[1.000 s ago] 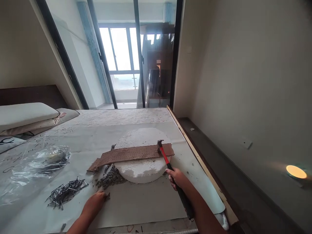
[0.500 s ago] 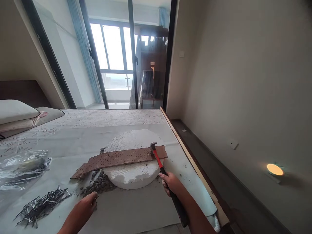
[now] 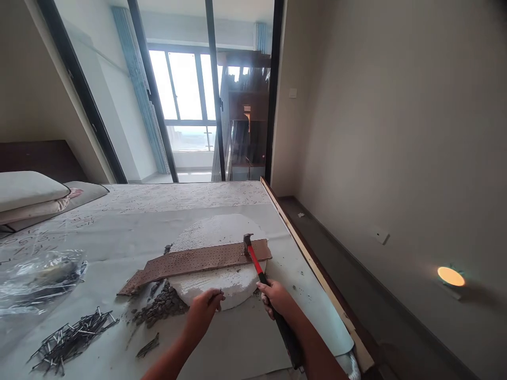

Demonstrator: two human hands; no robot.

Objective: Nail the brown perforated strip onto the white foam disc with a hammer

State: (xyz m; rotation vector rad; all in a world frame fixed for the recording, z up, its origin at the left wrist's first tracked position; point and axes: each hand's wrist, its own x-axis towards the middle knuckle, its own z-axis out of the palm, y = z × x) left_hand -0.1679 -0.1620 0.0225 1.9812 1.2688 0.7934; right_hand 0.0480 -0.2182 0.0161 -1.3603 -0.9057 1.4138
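Note:
A brown board (image 3: 206,258) dotted with small holes lies across a round white slab (image 3: 222,227). My right hand (image 3: 273,298) is wrapped round the black grip of a red and black hammer (image 3: 257,264), whose head rests on the board's right part. Over the front left edge of the slab, my left hand (image 3: 206,306) is closed in a pinch; what it holds, if anything, is too small to name. Grey rubble (image 3: 164,305) lies left of the slab. Beside my left forearm is a small bunch of thin dark pieces (image 3: 148,345).
A pile of nails (image 3: 71,338) lies at the front left, with a clear plastic bag (image 3: 43,277) behind it. A wooden edge strip (image 3: 312,264) runs along the right side. Folded bedding (image 3: 31,195) sits at the far left.
My left hand has moved right, from beside the rubble to the slab's front edge, uncovering the small bunch of dark pieces. The hammer stays on the board; the view has tilted slightly.

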